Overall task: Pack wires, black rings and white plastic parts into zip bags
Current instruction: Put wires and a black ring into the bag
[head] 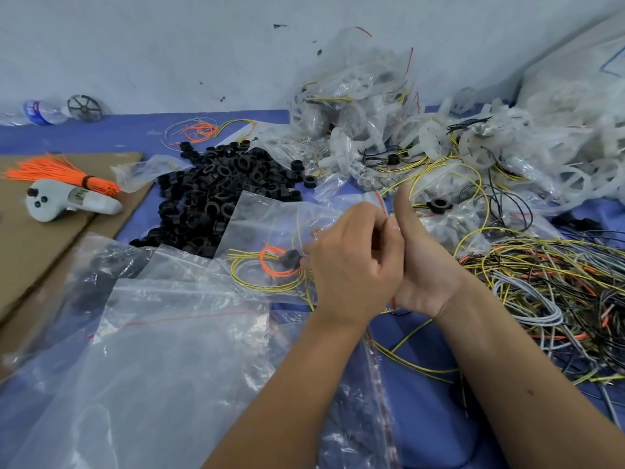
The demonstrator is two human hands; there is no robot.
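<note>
We see two bare hands close together over a blue table (pixel 422 401). The left hand (pixel 351 262) has its fingers curled in, and they pinch the top edge of a clear zip bag (pixel 270 231). The right hand (pixel 422 262) is pressed against the left one, with its thumb sticking straight up. Its other fingers are hidden behind the left hand, so we cannot tell what they hold.

The bag stretches away to the left of the left hand. Inside it, just beside the knuckles, we see a loop of yellow wires (pixel 267 282), a small orange wire (pixel 275 264) and one black ring (pixel 291 258).

Past the bag, farther left and up from the hands, lies a big heap of black rings (pixel 220 187). To the right of the right hand sits a messy pile of wires (pixel 558 286). Above both hands are white plastic parts (pixel 473 140) and filled bags (pixel 355 96). Near the arms lie empty bags (pixel 162 350). Far left, a white controller (pixel 67 203) and an orange wire bundle (pixel 57 172) rest on cardboard (pixel 40 252).
</note>
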